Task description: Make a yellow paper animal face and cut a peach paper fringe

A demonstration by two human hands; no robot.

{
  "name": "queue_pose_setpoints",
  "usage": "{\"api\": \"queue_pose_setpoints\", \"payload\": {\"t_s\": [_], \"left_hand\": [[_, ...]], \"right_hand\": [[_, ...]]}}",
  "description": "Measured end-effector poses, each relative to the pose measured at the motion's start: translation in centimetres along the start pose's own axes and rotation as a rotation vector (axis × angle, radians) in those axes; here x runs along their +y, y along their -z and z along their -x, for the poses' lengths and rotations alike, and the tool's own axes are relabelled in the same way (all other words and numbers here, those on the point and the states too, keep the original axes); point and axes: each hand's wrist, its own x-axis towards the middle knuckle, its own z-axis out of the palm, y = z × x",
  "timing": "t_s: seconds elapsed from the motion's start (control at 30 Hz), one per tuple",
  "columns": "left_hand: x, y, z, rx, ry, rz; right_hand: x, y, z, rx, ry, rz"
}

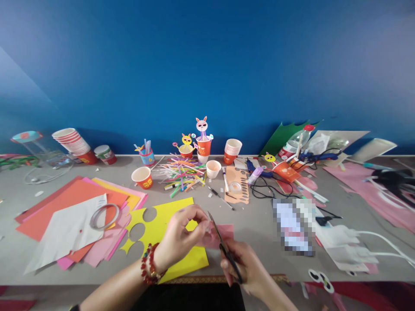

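My right hand (243, 261) is closed around the handles of dark scissors (222, 239), whose blades point up and away from me. Beside the blades, my left hand (186, 229) pinches the edge of a piece of pink paper (223, 230) between thumb and fingertips. The blades lie across this paper; whether they are cutting into it I cannot tell. Under my left hand lies a yellow sheet (175, 211) with round holes cut out of it. A red bead bracelet (151, 263) circles my left wrist.
Coloured sheets (74, 198) and a tape roll (105, 216) lie left. Farther back are a pile of colourful strips (181, 175), paper cups (142, 178) and animal-faced cup figures (202, 144). At right are a glue stick (255, 176), black cords (275, 192) and white plugs (348, 246).
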Motion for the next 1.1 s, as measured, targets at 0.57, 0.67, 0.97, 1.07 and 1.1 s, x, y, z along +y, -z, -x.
{"api": "queue_pose_setpoints", "payload": {"t_s": [0.57, 0.67, 0.97, 1.07, 1.1], "left_hand": [[0.6, -0.1, -0.1, -0.084, 0.06, 0.033], [0.7, -0.1, 0.0, -0.092, 0.063, 0.036], [0.4, 0.1, 0.0, -0.075, 0.063, -0.007], [0.3, 0.1, 0.0, -0.083, 0.064, -0.008], [0.3, 0.1, 0.1, -0.084, 0.065, -0.007]], "right_hand": [[-0.9, -0.4, 0.3, -0.035, 0.005, -0.019], [-1.4, -0.5, 0.3, -0.038, 0.008, -0.028], [-1.4, -0.4, 0.5, -0.04, 0.09, -0.002], [-1.6, -0.5, 0.6, -0.03, 0.064, -0.014], [-1.7, -0.5, 0.6, -0.028, 0.054, -0.016]]}}
